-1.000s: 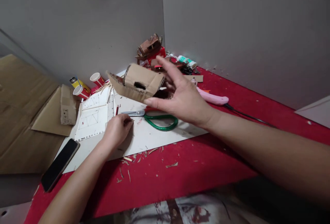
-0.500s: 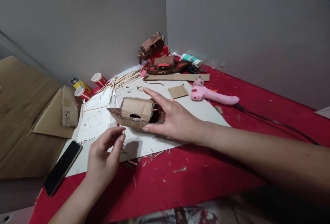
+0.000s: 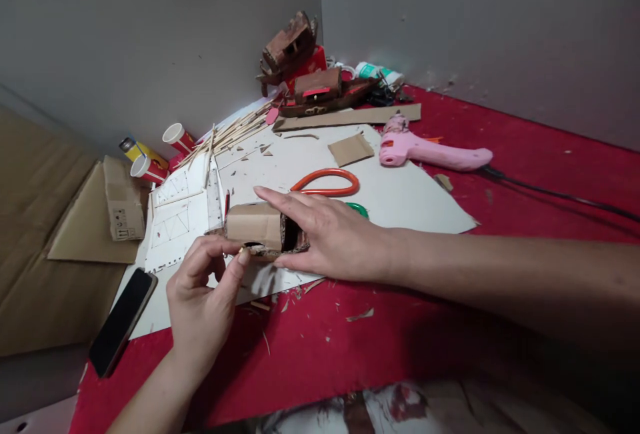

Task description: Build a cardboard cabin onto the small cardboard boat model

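Note:
A small cardboard boat [image 3: 254,226] with an arched cabin and a dark window opening lies over the white paper. My right hand [image 3: 333,234] grips its right end, the thumb low on the near side and the fingers over the far side. My left hand [image 3: 207,281] is at the boat's near side, thumb and forefinger pinched on a tiny pale piece [image 3: 242,251] beside the window opening. The boat's left tip is partly hidden behind my left fingers.
Orange-handled scissors [image 3: 327,182] lie behind my right hand. A pink glue gun [image 3: 433,151], cardboard square [image 3: 351,149], thin sticks [image 3: 235,131], two finished boats [image 3: 320,91], paper cups [image 3: 149,169], phone [image 3: 123,323] and large cardboard box [image 3: 45,234] surround the white paper [image 3: 410,201].
The boat has come down lower, and my left fingertips now meet its near side. The orange scissor handle shows more fully. The camera view has shifted.

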`<control>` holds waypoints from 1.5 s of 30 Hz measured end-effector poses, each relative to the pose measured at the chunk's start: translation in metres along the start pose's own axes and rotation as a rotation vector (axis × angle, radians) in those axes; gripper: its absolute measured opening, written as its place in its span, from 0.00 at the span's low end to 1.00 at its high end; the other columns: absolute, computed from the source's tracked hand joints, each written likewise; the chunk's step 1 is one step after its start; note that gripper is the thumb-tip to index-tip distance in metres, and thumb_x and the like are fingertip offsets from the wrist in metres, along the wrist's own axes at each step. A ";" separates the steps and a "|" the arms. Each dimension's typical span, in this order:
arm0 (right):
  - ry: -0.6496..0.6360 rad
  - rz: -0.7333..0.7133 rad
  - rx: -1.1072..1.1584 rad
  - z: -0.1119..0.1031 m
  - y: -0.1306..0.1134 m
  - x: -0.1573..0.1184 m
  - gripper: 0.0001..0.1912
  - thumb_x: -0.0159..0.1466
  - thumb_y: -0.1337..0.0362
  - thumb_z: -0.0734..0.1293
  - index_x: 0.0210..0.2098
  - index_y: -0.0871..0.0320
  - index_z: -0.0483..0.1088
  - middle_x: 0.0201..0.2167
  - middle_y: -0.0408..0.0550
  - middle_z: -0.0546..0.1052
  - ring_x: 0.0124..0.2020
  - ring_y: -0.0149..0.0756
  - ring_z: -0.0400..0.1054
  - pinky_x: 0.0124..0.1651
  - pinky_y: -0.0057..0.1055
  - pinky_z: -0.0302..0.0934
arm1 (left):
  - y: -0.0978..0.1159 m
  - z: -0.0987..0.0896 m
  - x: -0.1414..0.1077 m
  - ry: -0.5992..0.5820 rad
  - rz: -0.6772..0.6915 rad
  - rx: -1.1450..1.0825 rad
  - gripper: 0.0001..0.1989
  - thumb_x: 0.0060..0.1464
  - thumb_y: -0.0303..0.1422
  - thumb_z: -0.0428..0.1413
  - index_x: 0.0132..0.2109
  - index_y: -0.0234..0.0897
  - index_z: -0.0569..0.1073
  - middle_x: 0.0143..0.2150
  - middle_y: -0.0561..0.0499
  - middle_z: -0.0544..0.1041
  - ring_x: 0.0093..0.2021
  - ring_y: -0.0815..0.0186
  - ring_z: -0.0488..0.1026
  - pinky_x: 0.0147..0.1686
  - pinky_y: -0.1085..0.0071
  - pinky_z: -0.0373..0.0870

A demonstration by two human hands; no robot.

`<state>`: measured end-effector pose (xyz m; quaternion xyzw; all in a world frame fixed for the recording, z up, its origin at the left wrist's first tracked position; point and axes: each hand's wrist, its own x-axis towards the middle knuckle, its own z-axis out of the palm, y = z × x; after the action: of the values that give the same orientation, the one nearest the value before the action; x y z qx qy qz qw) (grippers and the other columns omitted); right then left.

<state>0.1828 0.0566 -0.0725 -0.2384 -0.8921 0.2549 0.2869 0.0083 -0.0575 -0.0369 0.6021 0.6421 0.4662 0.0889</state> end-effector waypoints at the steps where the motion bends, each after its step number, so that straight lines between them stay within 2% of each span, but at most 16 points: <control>1: -0.005 0.002 0.001 0.000 0.000 0.000 0.50 0.57 0.58 0.74 0.71 0.60 0.47 0.55 0.60 0.73 0.55 0.54 0.69 0.53 0.49 0.65 | -0.002 0.000 0.001 -0.010 0.001 0.014 0.02 0.55 0.29 0.63 0.35 0.40 0.77 0.35 0.54 0.75 0.34 0.72 0.70 0.33 0.77 0.67; 8: -0.013 0.010 0.005 0.002 -0.002 0.000 0.48 0.59 0.57 0.73 0.71 0.58 0.46 0.54 0.60 0.72 0.54 0.53 0.68 0.53 0.49 0.64 | -0.008 0.005 0.003 -0.027 0.053 0.100 0.02 0.56 0.28 0.62 0.36 0.40 0.76 0.35 0.55 0.74 0.32 0.73 0.69 0.33 0.76 0.66; 15: 0.003 -0.051 -0.008 0.005 -0.002 -0.002 0.49 0.57 0.59 0.75 0.70 0.59 0.48 0.52 0.59 0.73 0.51 0.50 0.68 0.53 0.46 0.64 | -0.005 0.002 0.000 -0.057 0.198 0.251 0.04 0.56 0.25 0.62 0.36 0.36 0.74 0.32 0.55 0.73 0.29 0.74 0.66 0.28 0.77 0.62; 24: 0.035 -0.112 -0.016 0.010 -0.004 -0.007 0.47 0.58 0.60 0.75 0.70 0.60 0.49 0.52 0.57 0.72 0.49 0.47 0.67 0.52 0.45 0.64 | -0.002 -0.004 -0.001 -0.104 0.234 0.237 0.04 0.55 0.25 0.62 0.37 0.36 0.75 0.33 0.54 0.75 0.27 0.75 0.65 0.28 0.76 0.63; 27: 0.030 -0.113 -0.024 0.010 -0.004 -0.008 0.47 0.58 0.61 0.75 0.70 0.60 0.49 0.53 0.57 0.72 0.50 0.47 0.66 0.53 0.45 0.63 | -0.002 -0.006 -0.002 -0.103 0.213 0.225 0.03 0.56 0.25 0.62 0.37 0.37 0.75 0.33 0.54 0.75 0.29 0.74 0.68 0.28 0.77 0.64; 30: 0.024 -0.105 -0.030 0.010 -0.003 -0.007 0.48 0.58 0.60 0.75 0.70 0.61 0.48 0.53 0.58 0.72 0.51 0.48 0.66 0.54 0.46 0.63 | -0.002 -0.009 -0.003 -0.096 0.103 0.203 0.02 0.56 0.28 0.62 0.37 0.38 0.76 0.33 0.54 0.77 0.31 0.73 0.70 0.30 0.77 0.67; 33: 0.016 -0.095 -0.024 0.010 -0.003 -0.007 0.48 0.59 0.60 0.74 0.70 0.57 0.47 0.54 0.56 0.72 0.51 0.48 0.66 0.53 0.46 0.63 | -0.002 -0.012 -0.005 -0.074 0.009 0.222 0.02 0.57 0.30 0.61 0.39 0.39 0.77 0.33 0.54 0.79 0.29 0.73 0.72 0.31 0.77 0.69; 35: 0.017 -0.096 -0.013 0.010 -0.003 -0.008 0.47 0.60 0.60 0.73 0.71 0.55 0.46 0.55 0.56 0.71 0.52 0.48 0.66 0.53 0.47 0.63 | -0.001 -0.012 -0.008 -0.050 0.049 0.283 0.03 0.57 0.30 0.61 0.40 0.38 0.77 0.32 0.54 0.80 0.27 0.73 0.72 0.29 0.78 0.69; 40: 0.021 -0.103 0.000 0.010 -0.002 -0.008 0.46 0.61 0.60 0.72 0.71 0.55 0.45 0.54 0.57 0.71 0.54 0.48 0.65 0.55 0.47 0.61 | 0.000 -0.006 -0.012 0.001 0.268 0.399 0.05 0.56 0.26 0.61 0.41 0.36 0.76 0.32 0.53 0.80 0.28 0.73 0.74 0.28 0.78 0.68; 45: 0.012 -0.115 -0.030 0.009 -0.003 -0.009 0.46 0.61 0.59 0.72 0.70 0.57 0.46 0.55 0.57 0.71 0.52 0.48 0.65 0.54 0.46 0.62 | -0.001 -0.002 -0.012 -0.020 0.314 0.415 0.06 0.56 0.25 0.61 0.41 0.36 0.75 0.32 0.53 0.80 0.25 0.73 0.73 0.28 0.76 0.70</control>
<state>0.1823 0.0467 -0.0807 -0.1925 -0.9064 0.2229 0.3028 0.0096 -0.0686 -0.0415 0.7044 0.6218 0.3263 -0.1036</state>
